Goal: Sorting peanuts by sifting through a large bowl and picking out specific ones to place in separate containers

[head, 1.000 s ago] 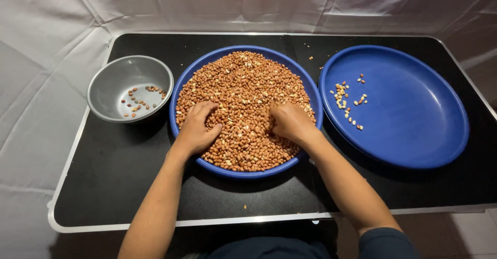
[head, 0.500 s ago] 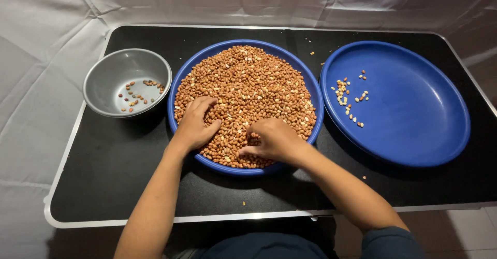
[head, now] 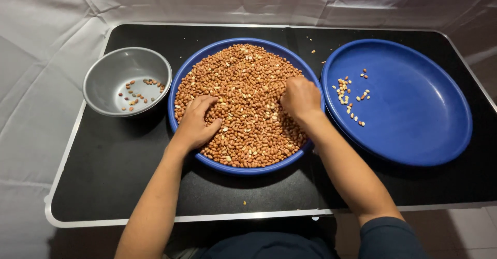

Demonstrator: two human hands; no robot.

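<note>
Peanuts are heaped in the middle plate at the desk's centre. Both hands are laid palm-down among them, fingers curled loosely, clamped on nothing that can be seen: left hand at eight o'clock, right hand at three. Sorted bits are kept apart: dark ones in the bowl at nine, pale ones on the empty plate at three. No packages, labels or signs are seen.

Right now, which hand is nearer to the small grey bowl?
Left. The left hand rests in the peanuts on the near-left side of the middle blue plate, next to the grey bowl. The right hand is on that plate's right side, farther away.
</note>
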